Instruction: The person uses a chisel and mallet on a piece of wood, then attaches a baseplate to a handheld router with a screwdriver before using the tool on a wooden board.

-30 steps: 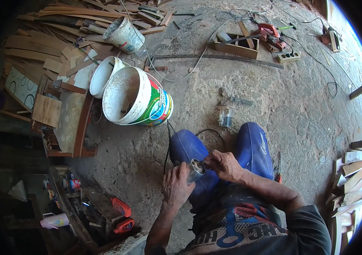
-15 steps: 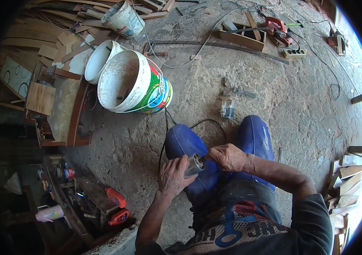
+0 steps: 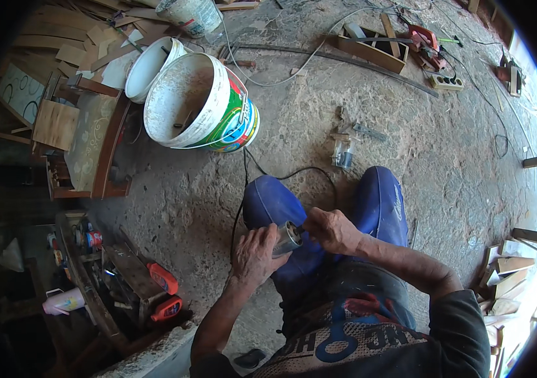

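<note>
The left hand (image 3: 257, 252) grips a small metal cylinder (image 3: 288, 239) over the lap; the right hand (image 3: 331, 230) pinches its end.

Grey cylindrical tool (image 3: 288, 238) mostly hidden under hands; front end hidden by right hand (image 3: 331, 230).

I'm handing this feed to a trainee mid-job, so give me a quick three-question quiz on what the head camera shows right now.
1. True or false: the left hand holds the silver cylindrical tool.
2. Multiple choice: the big white bucket with the coloured label is A) upright, B) tipped on its side, C) upside down.
3. Fill in: the black cable runs across the floor from the tool toward the ____.

Key
1. True; the right hand works at the tool's front end.
2. B, its open mouth faces the camera.
3. Bucket; the cable's far end passes out of sight beside it.
</note>
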A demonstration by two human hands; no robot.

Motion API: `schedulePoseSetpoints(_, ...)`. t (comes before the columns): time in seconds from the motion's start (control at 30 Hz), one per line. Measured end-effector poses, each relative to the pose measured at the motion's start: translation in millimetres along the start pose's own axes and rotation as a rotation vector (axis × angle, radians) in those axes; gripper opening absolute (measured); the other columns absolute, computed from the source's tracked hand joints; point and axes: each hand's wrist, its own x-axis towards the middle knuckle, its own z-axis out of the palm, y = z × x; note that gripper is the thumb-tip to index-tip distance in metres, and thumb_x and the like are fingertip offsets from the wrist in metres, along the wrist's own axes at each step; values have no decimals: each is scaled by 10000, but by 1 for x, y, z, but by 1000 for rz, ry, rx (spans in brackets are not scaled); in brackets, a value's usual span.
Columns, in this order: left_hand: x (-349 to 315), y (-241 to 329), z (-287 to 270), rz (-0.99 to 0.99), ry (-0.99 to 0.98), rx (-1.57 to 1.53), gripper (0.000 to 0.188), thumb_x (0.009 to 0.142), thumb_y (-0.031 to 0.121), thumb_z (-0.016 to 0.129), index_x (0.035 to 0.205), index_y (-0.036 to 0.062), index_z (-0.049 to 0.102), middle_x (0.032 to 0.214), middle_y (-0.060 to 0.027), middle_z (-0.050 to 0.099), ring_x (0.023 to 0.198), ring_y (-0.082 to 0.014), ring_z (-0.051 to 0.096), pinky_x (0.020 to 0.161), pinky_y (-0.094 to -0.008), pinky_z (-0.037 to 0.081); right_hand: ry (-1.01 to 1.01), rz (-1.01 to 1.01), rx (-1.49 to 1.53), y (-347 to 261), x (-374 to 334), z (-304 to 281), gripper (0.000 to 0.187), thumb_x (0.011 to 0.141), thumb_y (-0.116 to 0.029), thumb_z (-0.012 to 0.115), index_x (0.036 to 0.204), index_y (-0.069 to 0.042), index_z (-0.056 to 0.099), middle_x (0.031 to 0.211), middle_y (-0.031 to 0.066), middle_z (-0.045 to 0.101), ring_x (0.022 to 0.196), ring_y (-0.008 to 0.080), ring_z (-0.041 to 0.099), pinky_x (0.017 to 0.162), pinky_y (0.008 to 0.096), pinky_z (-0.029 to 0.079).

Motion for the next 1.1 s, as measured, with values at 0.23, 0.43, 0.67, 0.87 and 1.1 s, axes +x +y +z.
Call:
schedulePoseSetpoints(0.23, 1, 3, -1, -2, -17, -6, 794, 725, 365, 858, 1352, 59, 481, 1160, -142, 639, 1058, -345, 621, 904, -493, 482, -134, -334, -290, 0, 1, -30, 198, 894, -54, 603, 1081, -14, 552, 890, 141, 644, 844, 387, 673, 704, 461, 553)
schedulePoseSetpoints(0.43, 0, 3, -1, 17, -2, -5, 799, 725, 367, 860, 1352, 53, 477, 1163, -153, 636, 1035, -357, 622, 898, -496, 481, -126, -405, -400, 9, 6, -27, 204, 811, -38, 637, 977, -26, 519, 804, 146, 586, 777, 375, 650, 667, 458, 531)
schedulePoseSetpoints(0.67, -1, 3, 1, 52, 9, 9, 819, 716, 350, 873, 1352, 39, 459, 1154, -158, 635, 1008, -365, 625, 869, -500, 490, -104, -402, -353, 12, 8, -19, 227, 748, -20, 652, 906, -40, 490, 763, 141, 558, 736, 374, 627, 643, 459, 508)
schedulePoseSetpoints(0.87, -3, 2, 4, 76, 34, 6, 817, 709, 333, 884, 1340, 35, 458, 1129, -166, 633, 969, -372, 631, 826, -491, 502, -87, -407, -310, 13, 9, -16, 200, 754, -6, 639, 886, -36, 491, 747, 137, 558, 736, 376, 628, 652, 467, 503)
schedulePoseSetpoints(1.1, -2, 1, 3, 73, 44, -32, 803, 716, 324, 879, 1335, 31, 459, 1111, -161, 628, 968, -370, 626, 842, -485, 498, -78, -357, -305, 11, 10, -13, 200, 777, -22, 640, 921, -37, 502, 778, 149, 579, 752, 380, 639, 667, 461, 516)
